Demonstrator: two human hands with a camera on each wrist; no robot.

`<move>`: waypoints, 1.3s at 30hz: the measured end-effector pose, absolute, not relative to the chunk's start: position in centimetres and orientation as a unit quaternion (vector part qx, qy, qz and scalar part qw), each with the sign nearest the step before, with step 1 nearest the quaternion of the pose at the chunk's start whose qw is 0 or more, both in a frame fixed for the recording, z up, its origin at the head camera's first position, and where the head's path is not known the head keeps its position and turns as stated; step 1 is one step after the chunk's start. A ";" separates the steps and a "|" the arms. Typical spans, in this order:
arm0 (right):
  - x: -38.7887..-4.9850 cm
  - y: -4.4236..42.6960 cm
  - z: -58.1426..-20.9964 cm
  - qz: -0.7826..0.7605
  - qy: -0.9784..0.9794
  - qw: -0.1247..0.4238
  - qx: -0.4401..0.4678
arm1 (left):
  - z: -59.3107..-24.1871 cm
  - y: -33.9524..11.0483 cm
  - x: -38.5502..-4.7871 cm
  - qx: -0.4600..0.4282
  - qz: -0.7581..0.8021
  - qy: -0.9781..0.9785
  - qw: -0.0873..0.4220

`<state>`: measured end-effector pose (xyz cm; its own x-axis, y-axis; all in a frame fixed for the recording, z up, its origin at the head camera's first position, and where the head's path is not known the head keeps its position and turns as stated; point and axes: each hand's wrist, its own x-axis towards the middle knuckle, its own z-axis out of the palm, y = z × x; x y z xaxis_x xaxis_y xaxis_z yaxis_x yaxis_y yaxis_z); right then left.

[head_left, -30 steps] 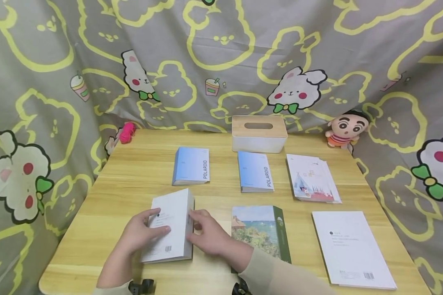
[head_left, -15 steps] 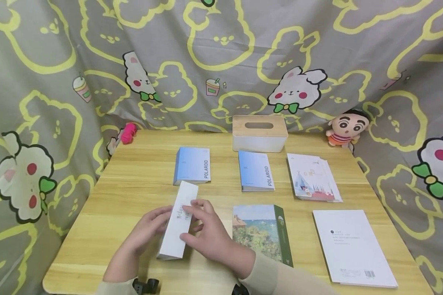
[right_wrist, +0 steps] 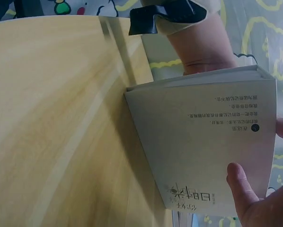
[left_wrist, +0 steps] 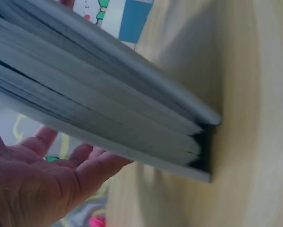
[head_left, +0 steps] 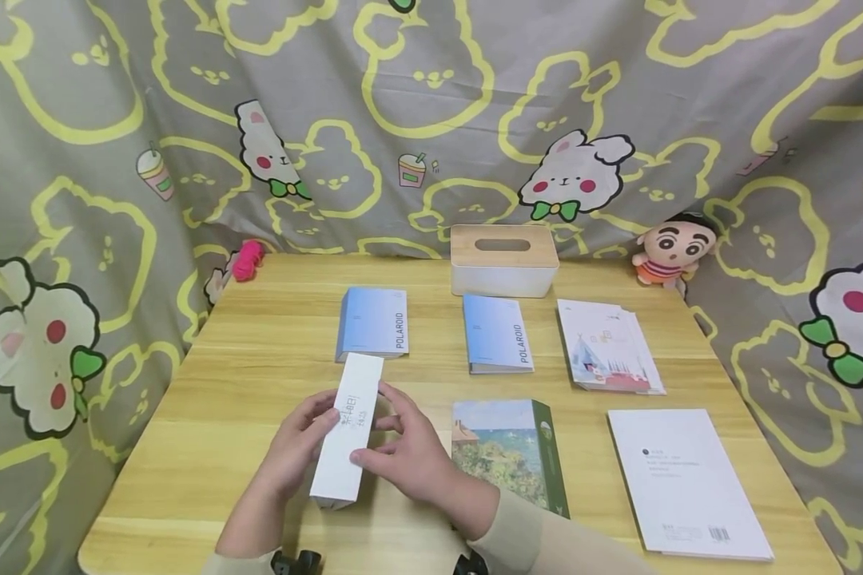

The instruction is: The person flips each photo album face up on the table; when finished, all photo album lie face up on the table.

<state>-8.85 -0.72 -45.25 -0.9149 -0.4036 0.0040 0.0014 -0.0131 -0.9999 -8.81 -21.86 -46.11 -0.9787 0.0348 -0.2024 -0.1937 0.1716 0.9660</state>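
A thick white album (head_left: 347,447) stands on the table on its page edges, spine up, between my two hands in the head view. My left hand (head_left: 292,449) holds its left side, the thumb by the spine. From the right, my right hand (head_left: 415,451) holds it with fingers at the far end and the thumb low on the near side. Page edges of the album (left_wrist: 89,94) show in the left wrist view, the left fingers touching one cover. In the right wrist view, the right thumb rests on the printed cover of the album (right_wrist: 193,142).
Two blue POLAROID albums (head_left: 374,319) and a tent-pictured white stack (head_left: 607,347) lie farther back. Nearer are a seaside-painting album (head_left: 499,455) and a flat white book (head_left: 690,483). A tissue box (head_left: 504,263), a plush doll (head_left: 674,249) and a pink toy (head_left: 248,260) line the back edge.
The white album has turned from its back cover facing up to its spine facing up. Both hands have shifted round it, the left hand moving right and down its side.
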 end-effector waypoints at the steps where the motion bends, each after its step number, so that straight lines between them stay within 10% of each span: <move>1: -8.9 -0.7 -45.3 -0.699 0.684 0.150 -0.145 | -45.9 -21.7 -8.7 -0.049 0.639 0.764 0.077; 11: -9.7 -0.3 -45.3 -0.693 0.686 0.142 -0.170 | -44.3 -20.3 -8.2 0.063 0.613 0.787 -0.008; 39: -10.3 0.4 -47.4 -0.553 0.787 0.195 -0.192 | -44.2 -21.8 -8.0 -0.023 0.690 0.722 0.046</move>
<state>-10.32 0.39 -47.37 -0.8499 -0.5185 -0.0938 -0.0869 0.3135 -0.9456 -8.01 -21.79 -44.20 -0.9946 0.0299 -0.0992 -0.0977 0.0477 0.9941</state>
